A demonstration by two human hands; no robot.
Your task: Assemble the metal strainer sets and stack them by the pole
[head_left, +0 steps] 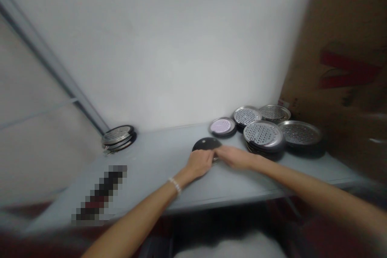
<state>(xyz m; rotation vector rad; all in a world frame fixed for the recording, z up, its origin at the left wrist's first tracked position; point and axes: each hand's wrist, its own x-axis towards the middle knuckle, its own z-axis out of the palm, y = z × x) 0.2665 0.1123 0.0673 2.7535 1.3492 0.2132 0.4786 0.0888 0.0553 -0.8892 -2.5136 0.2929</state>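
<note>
A round black grater (205, 143) with pale dots and a silvery edge lies near the middle of the table, partly covered by both hands. My left hand (200, 161) is closed on its near left side, fingers bent over the top. My right hand (232, 156) pinches at its near right edge, touching or almost touching the left fingers. What lies between the fingertips is hidden and blurred. Right of the hands stands a stack of round graters (263, 134) with perforated metal faces and black rims. A single lilac-faced grater (222, 126) lies just behind the right hand.
More grater stacks stand at the right: one at the back (247, 117), another behind it (275, 113), a third (302, 134) by a large cardboard box (341, 76). A smaller stack (118, 136) sits at the far left of the grey table (163, 149). A pixelated dark object (101, 193) lies front left.
</note>
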